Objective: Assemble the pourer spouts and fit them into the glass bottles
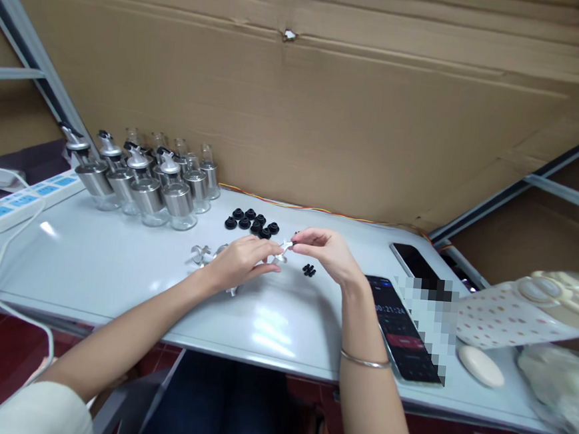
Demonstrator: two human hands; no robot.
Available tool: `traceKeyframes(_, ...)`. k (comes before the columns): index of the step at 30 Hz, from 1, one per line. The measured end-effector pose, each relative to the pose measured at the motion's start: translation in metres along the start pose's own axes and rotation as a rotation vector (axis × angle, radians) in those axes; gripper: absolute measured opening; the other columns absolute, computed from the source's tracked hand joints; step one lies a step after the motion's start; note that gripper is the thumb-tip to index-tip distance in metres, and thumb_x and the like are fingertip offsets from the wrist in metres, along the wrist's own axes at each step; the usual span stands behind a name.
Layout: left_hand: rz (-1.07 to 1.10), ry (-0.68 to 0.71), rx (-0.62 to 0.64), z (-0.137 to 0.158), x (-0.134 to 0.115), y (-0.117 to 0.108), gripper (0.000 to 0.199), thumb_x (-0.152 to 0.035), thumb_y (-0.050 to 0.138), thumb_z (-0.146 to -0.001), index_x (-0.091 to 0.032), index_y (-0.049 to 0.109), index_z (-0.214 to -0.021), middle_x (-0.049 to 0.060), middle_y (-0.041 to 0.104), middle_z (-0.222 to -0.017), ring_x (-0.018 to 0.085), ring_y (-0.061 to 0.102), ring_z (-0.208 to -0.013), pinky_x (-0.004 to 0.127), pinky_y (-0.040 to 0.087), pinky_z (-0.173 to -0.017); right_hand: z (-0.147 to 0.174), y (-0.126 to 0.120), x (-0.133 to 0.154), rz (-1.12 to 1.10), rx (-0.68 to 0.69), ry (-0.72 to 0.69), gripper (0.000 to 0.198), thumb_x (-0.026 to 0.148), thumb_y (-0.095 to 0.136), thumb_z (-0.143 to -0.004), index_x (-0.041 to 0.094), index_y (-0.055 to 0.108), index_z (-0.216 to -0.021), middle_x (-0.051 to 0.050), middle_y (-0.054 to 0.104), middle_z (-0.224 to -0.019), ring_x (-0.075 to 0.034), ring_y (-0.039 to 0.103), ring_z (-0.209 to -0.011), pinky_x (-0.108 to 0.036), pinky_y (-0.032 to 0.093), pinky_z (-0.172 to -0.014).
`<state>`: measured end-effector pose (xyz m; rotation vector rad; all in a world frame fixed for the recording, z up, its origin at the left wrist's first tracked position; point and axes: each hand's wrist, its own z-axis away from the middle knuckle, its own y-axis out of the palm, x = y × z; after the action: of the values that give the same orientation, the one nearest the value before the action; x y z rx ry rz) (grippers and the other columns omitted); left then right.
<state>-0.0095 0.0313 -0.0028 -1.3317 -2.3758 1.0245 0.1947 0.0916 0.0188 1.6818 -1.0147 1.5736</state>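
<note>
Over the middle of the table, my left hand (pixel 238 260) is closed, thumb and fingers pinching a silver pourer cap (pixel 281 259). From the other side my right hand (pixel 327 252) pinches a small black piece (pixel 294 242) at the top of that cap. The fingertips partly cover both parts. More silver pourer caps (pixel 199 255) lie beside and beneath my left hand, some of them hidden by it. Several small black pieces (pixel 309 270) are bunched on the table just below my right hand. Black stoppers (pixel 244 223) stand in a group behind my hands.
Glass oil bottles with steel sleeves (pixel 147 196), some topped with pourers, stand at the back left. A power strip (pixel 25 199) with a white cable lies far left. To the right are a phone (pixel 401 329) showing a timer, another phone (pixel 418 267) and a white oval object (pixel 481 366).
</note>
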Motion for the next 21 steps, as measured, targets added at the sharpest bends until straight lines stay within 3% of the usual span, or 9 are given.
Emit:
traceKeyframes(4, 0.016, -0.015, -0.017, -0.0025, -0.0029, -0.0018, 0.024, -0.033, 0.05, -0.091, -0.013, 0.053, -0.104, 0.005, 0.07, -0.085, 0.011, 0.064, -0.067, 0.026, 0.05, -0.071, 0.0009, -0.0007, -0.0003, -0.114, 0.107, -0.031, 0.023, 0.04, 0.073, -0.072, 0.022, 0.073, -0.087, -0.004, 0.07, -0.085, -0.018, 0.065, -0.079, -0.038, 0.048, -0.086)
traceKeyframes(9, 0.002, 0.005, -0.004, -0.0025, -0.0022, -0.0008, 0.024, -0.032, 0.05, -0.091, -0.013, 0.053, -0.105, 0.006, 0.07, -0.089, 0.011, 0.064, -0.066, 0.027, 0.05, -0.07, 0.0026, 0.0005, 0.0022, -0.212, 0.275, 0.026, 0.032, 0.037, 0.068, -0.079, 0.022, 0.068, -0.108, -0.004, 0.066, -0.084, -0.015, 0.059, -0.074, -0.034, 0.047, -0.076)
traceKeyframes(14, 0.004, 0.02, -0.01, -0.0011, -0.001, 0.0003, 0.024, -0.032, 0.049, -0.091, -0.014, 0.052, -0.107, 0.007, 0.071, -0.093, 0.011, 0.064, -0.066, 0.026, 0.05, -0.07, 0.0035, 0.0024, 0.0026, -0.281, 0.35, 0.049, 0.029, 0.04, 0.069, -0.078, 0.02, 0.069, -0.098, -0.003, 0.062, -0.083, -0.014, 0.053, -0.071, -0.03, 0.043, -0.069)
traceKeyframes(21, -0.007, -0.009, -0.024, 0.0012, 0.0015, 0.0024, 0.025, -0.035, 0.046, -0.092, -0.015, 0.052, -0.108, 0.006, 0.07, -0.091, 0.01, 0.063, -0.063, 0.025, 0.05, -0.068, 0.0023, 0.0088, 0.0027, -0.318, 0.33, 0.03, 0.026, 0.041, 0.071, -0.076, 0.02, 0.067, -0.091, -0.002, 0.058, -0.081, -0.015, 0.054, -0.074, -0.032, 0.044, -0.076)
